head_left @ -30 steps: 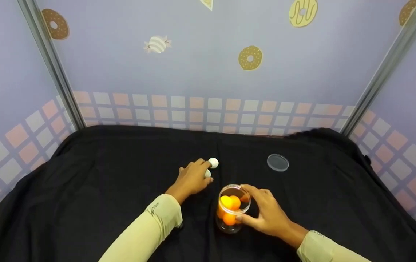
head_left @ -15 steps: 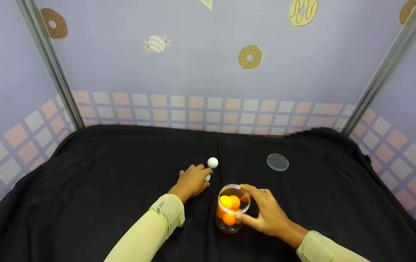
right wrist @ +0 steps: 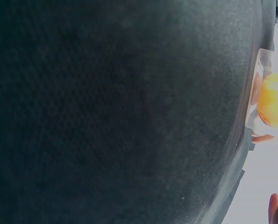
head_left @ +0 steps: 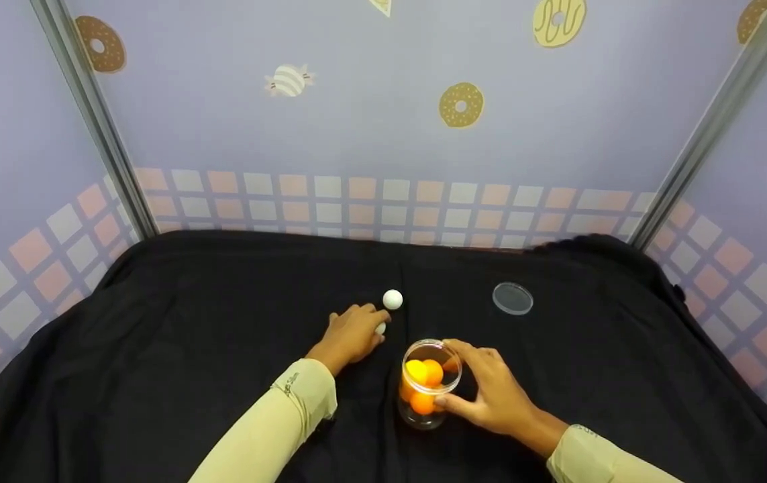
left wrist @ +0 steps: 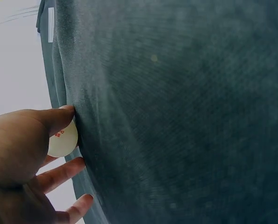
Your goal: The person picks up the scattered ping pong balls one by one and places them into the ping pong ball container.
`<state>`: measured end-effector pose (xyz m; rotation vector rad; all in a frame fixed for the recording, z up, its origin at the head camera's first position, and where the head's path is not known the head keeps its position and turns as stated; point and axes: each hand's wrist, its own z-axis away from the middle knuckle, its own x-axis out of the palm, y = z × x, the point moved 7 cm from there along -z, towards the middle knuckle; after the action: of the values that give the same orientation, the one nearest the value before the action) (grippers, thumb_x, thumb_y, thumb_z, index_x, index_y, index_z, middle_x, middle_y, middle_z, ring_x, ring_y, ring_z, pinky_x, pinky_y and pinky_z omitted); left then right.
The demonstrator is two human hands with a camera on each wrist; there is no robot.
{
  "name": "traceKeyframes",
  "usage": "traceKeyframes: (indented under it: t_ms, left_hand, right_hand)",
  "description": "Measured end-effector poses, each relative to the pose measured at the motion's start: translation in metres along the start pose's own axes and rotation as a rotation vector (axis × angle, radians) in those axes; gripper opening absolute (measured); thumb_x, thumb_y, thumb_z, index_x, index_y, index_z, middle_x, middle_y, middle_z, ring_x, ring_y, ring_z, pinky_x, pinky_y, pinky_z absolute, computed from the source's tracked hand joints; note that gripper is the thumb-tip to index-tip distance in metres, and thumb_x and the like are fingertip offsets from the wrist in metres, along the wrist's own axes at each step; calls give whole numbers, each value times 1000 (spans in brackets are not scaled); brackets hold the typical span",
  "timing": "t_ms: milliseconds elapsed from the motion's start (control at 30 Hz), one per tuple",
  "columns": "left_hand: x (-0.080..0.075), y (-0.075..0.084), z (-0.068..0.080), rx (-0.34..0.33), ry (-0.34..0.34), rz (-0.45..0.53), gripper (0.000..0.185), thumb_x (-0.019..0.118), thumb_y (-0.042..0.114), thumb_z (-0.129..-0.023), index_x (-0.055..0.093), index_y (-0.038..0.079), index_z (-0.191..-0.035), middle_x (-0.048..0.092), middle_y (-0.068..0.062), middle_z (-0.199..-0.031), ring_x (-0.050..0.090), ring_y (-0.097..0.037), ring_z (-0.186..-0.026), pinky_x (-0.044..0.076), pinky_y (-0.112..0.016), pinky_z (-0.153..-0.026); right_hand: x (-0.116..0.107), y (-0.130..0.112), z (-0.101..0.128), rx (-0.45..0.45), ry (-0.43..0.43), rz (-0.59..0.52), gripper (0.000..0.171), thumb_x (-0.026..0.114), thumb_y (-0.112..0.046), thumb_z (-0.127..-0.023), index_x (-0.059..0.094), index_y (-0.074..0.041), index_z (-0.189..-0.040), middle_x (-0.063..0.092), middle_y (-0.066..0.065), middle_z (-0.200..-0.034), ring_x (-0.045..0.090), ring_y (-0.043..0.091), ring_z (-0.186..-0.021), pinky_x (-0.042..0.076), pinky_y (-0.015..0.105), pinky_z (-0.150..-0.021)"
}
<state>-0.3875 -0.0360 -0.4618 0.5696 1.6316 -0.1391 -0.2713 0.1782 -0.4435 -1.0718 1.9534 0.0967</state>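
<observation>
- The bench (head_left: 175, 315) under both hands is draped in a black cloth, and everything in play sits near its middle.
- The clear jar (head_left: 427, 389) stands upright between the hands, its mouth open; the right hand (head_left: 490, 389) curls around its rim and side to steady it.
- The orange balls (head_left: 423, 376) already lie inside the jar, so that part of the filling looks done.
- The flat clear lid (head_left: 512, 298) lies beyond the right hand, apart from the jar, so closing appears still to come.
- The left hand (head_left: 351, 333) pinches one white ball (left wrist: 62, 139) against the cloth, just left of the jar and not yet lifted.
- A second white ball (head_left: 392, 299) lies loose just beyond the left fingertips, also left to collect.
</observation>
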Motion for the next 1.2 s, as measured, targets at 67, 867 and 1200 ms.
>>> traceKeyframes:
  t_ms: [67,867,1200]
  left_hand:
    - [-3,1,1,5,0,12,27,72,25,-95,67,24,-122,64,-3,-109,63,-30,-103,49,-62,-86]
    - [-71,82,32,231,159,181,36,61,36,-102,61,24,-136,65,2,-125,66,-17,-106,51,-49,-89]
    - [-78,123,58,386,151,240,35,64,33,-101,64,18,-133,65,1,-121,64,-14,-102,54,-36,-89]
  right_hand:
    - [0,0,0,-14,8,2,77,80,-56,-80,54,-23,-144,66,-11,-133,64,14,-108,48,43,-92]
    - [1,0,0,-33,21,16,76,77,-59,-81,55,-20,-143,69,-5,-129,65,16,-104,50,44,-89]
    - [1,-1,-2,-74,21,-22,77,79,-53,-82,52,-22,-146,69,-12,-120,65,11,-100,46,41,-90]
